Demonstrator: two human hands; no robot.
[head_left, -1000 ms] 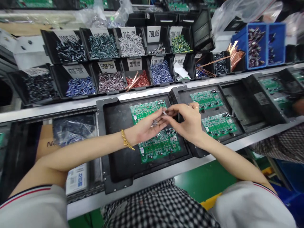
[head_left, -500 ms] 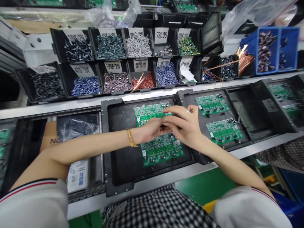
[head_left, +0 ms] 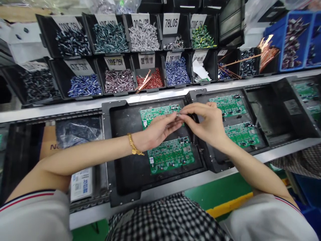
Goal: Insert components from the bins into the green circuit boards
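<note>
Above the black tray, my left hand and my right hand meet at their fingertips. Both pinch at the same spot, where a tiny greyish part shows; its kind is too small to make out. Partly hidden under the hands lies an upper green circuit board. Below it, a second green circuit board rests flat in the same tray, fitted with small parts and a white label. My left thumb and index finger point right, with the other fingers loosely curled beneath.
Two rows of labelled black bins with loose components stand behind, among them blue capacitors and red parts. Another tray at right holds two more boards. Blue bins stand far right; a plastic-wrapped pack lies left.
My fingertips have come together in a pinch, slightly higher over the upper board. My right hand has shifted right and its fingers have closed. The camera view has tilted down a little.
</note>
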